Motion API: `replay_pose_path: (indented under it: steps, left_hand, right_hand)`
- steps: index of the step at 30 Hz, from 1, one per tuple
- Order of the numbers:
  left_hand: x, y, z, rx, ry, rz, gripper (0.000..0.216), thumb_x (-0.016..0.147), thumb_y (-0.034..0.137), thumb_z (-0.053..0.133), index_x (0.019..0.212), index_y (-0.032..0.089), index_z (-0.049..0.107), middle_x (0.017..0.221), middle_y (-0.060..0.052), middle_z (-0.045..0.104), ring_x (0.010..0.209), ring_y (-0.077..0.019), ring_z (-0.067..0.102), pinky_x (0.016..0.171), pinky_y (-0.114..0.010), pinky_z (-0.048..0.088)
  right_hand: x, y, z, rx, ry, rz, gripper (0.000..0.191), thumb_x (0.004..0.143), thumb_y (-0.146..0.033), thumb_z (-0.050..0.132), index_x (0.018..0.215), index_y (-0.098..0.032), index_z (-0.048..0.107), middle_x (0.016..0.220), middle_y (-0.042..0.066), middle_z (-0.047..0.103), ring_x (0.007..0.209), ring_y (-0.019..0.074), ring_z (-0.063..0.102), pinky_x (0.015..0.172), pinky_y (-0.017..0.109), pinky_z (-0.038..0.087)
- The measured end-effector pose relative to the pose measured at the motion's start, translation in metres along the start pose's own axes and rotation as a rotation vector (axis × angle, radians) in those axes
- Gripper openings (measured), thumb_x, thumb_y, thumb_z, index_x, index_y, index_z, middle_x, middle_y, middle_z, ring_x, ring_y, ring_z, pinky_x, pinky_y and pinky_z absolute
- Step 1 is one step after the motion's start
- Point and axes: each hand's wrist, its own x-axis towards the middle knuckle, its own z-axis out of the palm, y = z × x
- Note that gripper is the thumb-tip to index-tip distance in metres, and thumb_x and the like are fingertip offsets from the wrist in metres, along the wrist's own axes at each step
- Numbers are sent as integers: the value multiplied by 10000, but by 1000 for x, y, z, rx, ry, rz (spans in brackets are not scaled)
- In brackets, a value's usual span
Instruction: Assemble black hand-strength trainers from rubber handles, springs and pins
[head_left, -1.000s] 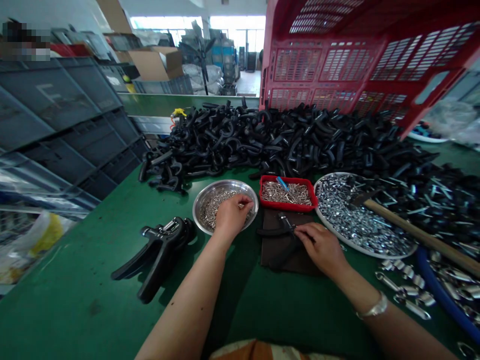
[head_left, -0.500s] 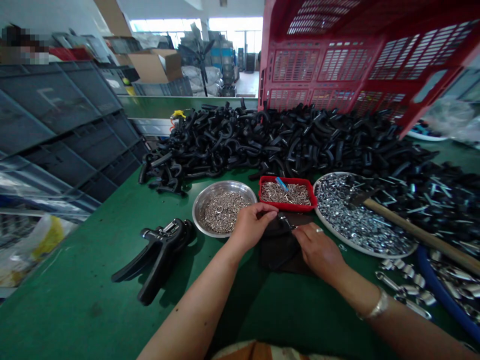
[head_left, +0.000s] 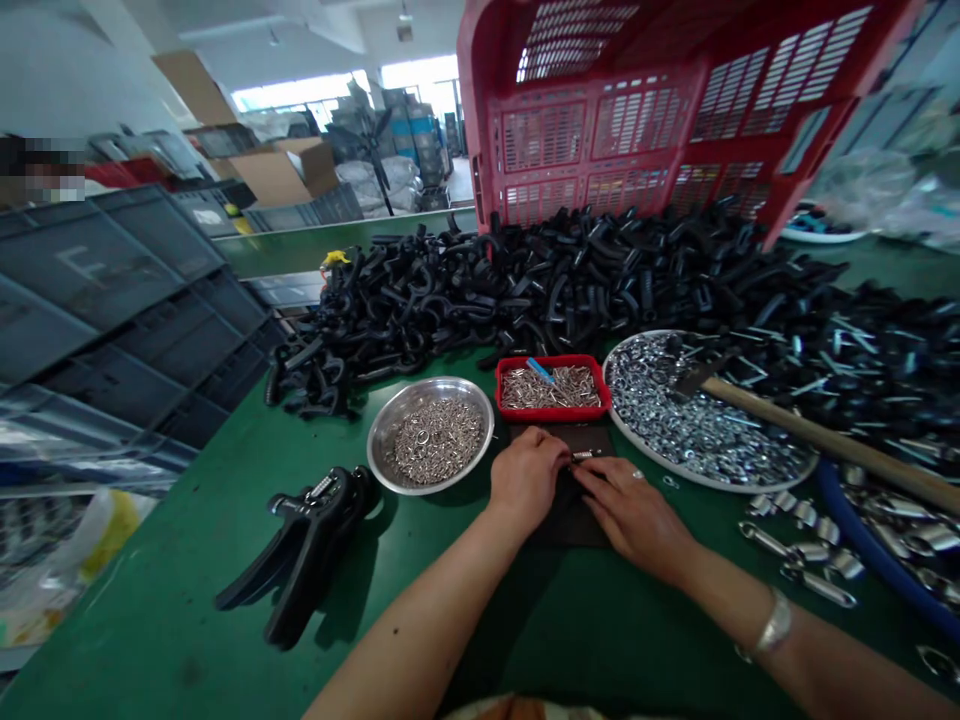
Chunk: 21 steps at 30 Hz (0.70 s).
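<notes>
Over a dark pad (head_left: 574, 530), both of my hands meet at a small shiny metal part (head_left: 585, 454), ridged like a coil or a thread. My left hand (head_left: 529, 478) is closed, its fingertips at the part's left end, and they hide that end. From the right, my right hand (head_left: 634, 508) pinches it between thumb and fingers. Just behind the pad stands a red tray (head_left: 551, 413) of small metal pins with a blue strip on top. A steel bowl (head_left: 379, 465) full of tiny metal pieces is left of my left hand.
A black hand gripper (head_left: 304, 560) lies on the green table at left. To the right are a round tray (head_left: 652, 455) of small metal parts, a hammer (head_left: 825, 435) across it, and loose springs (head_left: 810, 550). Black handles (head_left: 450, 290) are heaped behind, before a red crate (head_left: 544, 135).
My left hand has come right and down against the metal part, its fingers now closing near my right fingertips. The part has turned flatter. The whole view has shifted slightly.
</notes>
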Motion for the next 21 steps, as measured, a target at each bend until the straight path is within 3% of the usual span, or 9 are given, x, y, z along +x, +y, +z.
replay_pose_path:
  steps: [9,15,21]
  left_hand:
    - [-1,0,1,23,-21,63,158,851,217,443,896,221,594,931,-5,578,830,-127,551,731,-215,434]
    - [0,11,1,272,-100,140,199,860,187,382,917,198,572,929,-38,559,805,-158,559,668,-247,462]
    - [1,-1,0,244,-133,258,216,876,207,370,946,204,575,939,-28,574,802,-146,574,654,-237,482]
  right_hand:
    - [-6,2,2,74,33,28,347,821,-139,423,1151,-131,530,1121,139,542,1066,220,481,902,402,431]
    - [-8,4,0,71,38,14,348,817,-141,415,1142,-132,539,1114,139,547,1066,235,480,886,417,446]
    - [-7,0,1,38,0,-15,351,824,-139,409,1154,-141,527,1125,124,547,1073,219,480,909,393,435]
